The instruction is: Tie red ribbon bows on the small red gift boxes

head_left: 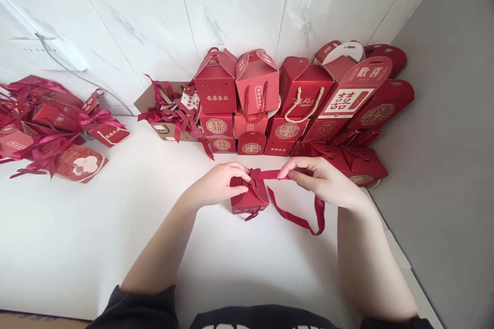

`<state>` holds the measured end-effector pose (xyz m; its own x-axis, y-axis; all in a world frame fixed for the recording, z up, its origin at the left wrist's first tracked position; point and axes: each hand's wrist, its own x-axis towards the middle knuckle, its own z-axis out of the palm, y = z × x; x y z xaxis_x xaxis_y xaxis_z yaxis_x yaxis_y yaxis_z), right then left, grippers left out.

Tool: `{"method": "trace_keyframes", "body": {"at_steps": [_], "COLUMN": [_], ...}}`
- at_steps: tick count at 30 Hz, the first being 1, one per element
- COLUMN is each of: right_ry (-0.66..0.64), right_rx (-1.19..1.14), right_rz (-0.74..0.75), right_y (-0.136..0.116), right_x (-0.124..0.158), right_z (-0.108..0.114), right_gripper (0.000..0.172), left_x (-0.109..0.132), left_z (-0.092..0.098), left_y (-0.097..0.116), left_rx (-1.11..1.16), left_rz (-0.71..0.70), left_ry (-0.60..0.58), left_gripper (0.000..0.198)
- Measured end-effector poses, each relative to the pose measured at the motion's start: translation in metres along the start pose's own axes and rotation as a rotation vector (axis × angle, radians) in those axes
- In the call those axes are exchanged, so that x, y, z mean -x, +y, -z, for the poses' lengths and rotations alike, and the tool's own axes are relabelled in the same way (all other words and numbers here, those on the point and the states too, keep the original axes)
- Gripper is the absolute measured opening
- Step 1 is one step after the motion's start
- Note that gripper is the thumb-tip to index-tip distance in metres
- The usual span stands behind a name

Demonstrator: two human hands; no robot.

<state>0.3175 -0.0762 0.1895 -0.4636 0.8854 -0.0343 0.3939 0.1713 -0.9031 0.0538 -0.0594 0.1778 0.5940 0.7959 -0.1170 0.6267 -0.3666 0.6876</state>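
Note:
A small red gift box [250,198] stands on the white table in front of me, a dark red cord hanging at its near side. My left hand [224,183] is closed around the box's upper left side, thumb on the near face and fingers behind. From the slotted top of the box a red ribbon [269,175] stretches to the right. Thumb and fingers of my right hand [314,177] pinch this ribbon. Below the right hand, a length of ribbon hangs in a loop down to the table.
Stacked red gift boxes [219,93] line the tiled wall [239,5]. Left of them is an open cardboard box [170,132] full of ribbons and tags. Bow-tied boxes [81,162] lie in a heap at far left. A grey panel [443,113] bounds the right side.

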Motion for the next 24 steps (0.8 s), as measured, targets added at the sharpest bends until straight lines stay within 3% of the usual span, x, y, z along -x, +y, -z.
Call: {"method": "trace_keyframes", "body": {"at_steps": [11,15,19,24], "right_ry": [-0.154,-0.106,-0.009,-0.089], "right_rx": [0.156,0.204,0.316,0.308], "right_rz": [-0.013,-0.023,-0.055,-0.024], "right_y": [0.002,0.008,0.014,0.010], "right_x": [-0.004,-0.007,-0.008,-0.008], "right_z": [-0.001,-0.003,-0.004,-0.008], "right_gripper": [0.024,0.026,0.026,0.028], "left_x": [-0.002,-0.003,-0.003,-0.005], "left_z": [-0.005,-0.011,-0.012,-0.012], "left_y": [-0.002,0.000,0.004,0.003], "left_rx": [-0.045,-0.050,-0.023,-0.005], "left_rz": [-0.001,0.037,0.076,0.075], "left_ry": [0.018,0.043,0.026,0.027], "left_gripper": [0.029,0.040,0.033,0.026]}}
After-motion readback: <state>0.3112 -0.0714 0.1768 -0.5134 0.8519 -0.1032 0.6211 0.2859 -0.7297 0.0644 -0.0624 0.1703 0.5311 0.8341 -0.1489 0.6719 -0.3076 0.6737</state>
